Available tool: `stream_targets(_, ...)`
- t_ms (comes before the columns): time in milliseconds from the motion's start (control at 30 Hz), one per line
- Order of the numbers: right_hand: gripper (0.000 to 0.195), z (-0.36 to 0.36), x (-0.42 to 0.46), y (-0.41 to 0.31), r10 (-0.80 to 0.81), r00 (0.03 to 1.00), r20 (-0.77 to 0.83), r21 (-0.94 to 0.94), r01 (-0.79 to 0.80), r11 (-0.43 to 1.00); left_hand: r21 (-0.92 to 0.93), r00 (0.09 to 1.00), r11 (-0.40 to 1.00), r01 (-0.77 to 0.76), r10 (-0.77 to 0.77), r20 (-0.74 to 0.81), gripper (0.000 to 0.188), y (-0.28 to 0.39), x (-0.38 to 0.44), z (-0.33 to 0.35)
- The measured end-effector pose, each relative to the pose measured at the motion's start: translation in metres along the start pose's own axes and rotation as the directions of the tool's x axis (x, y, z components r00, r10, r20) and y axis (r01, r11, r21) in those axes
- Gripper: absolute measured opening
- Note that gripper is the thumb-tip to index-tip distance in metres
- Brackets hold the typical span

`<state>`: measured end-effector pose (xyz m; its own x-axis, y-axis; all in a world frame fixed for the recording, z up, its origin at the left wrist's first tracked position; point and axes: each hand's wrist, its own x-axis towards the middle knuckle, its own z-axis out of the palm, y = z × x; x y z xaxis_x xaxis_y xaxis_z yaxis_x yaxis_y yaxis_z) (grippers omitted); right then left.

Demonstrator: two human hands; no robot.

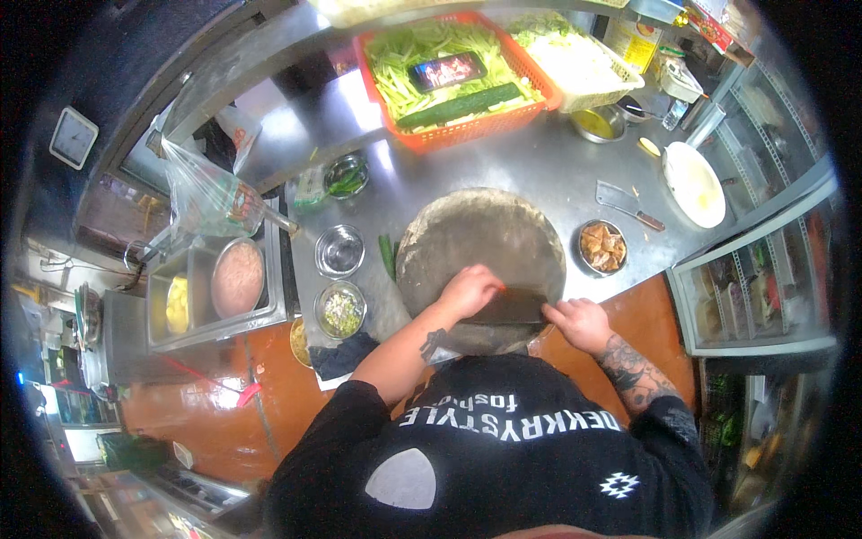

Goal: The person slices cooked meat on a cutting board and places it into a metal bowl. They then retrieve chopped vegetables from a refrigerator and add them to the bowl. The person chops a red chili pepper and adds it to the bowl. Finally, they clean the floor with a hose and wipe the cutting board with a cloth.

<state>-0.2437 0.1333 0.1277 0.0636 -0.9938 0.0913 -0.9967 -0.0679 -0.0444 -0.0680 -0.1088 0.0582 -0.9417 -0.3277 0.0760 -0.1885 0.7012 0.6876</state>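
Note:
A round, worn chopping block (488,236) stands before me on the steel worktop. My right hand (580,323) is at its right edge, closed around the end of a dark cleaver (515,306), whose broad blade lies low over the block. The handle is mostly hidden by my fingers. Over the middle of the block, my left hand (471,290) has its fingers bent together, with a small red piece of food (501,288) at the fingertips beside the blade; its kind cannot be told. A green cucumber-like piece (386,257) lies by the block's left edge.
An orange basket (465,135) at the back holds cut greens, a cucumber and a phone. Right of the block are a bowl of brown chunks (603,248), a second cleaver (618,199) and a white oval dish (695,185). Steel bowls (340,251) stand left, near a sink (215,327).

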Motion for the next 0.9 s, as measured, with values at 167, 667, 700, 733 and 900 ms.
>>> stream_targets(167, 0.037, 0.017, -0.028, 0.005, -0.005, 1.0, -0.026, -0.065, 0.003, 0.998, 0.033, 0.994, 0.994, 0.107, -0.106, -0.026, 0.012, -0.038, 0.011, 0.027)
stream_targets(667, 0.036, -0.014, -0.007, -0.063, 0.679, 0.619, 0.395, 0.493, -0.766, 0.412, 0.125, 0.968, 0.992, -0.014, 0.045, -0.247, 0.04, -0.018, -0.021, 0.049)
stream_targets(700, 0.036, -0.016, -0.002, -0.064, 0.673, 0.603, 0.429, 0.472, -0.785, 0.402, 0.126, 0.955, 0.992, -0.026, 0.062, -0.29, 0.038, -0.007, -0.021, 0.042)
stream_targets(733, 0.036, -0.01, -0.004, -0.065, 0.646, 0.7, 0.306, 0.503, -0.695, 0.514, 0.128, 0.94, 0.991, -0.037, 0.078, -0.332, 0.035, -0.002, -0.02, 0.038)
stream_targets(900, 0.027, 0.007, 0.017, -0.07, 0.585, 0.771, 0.251, 0.433, -0.63, 0.645, 0.125, 0.954, 0.972, -0.2, 0.222, -0.202, 0.019, -0.025, -0.015, 0.051)
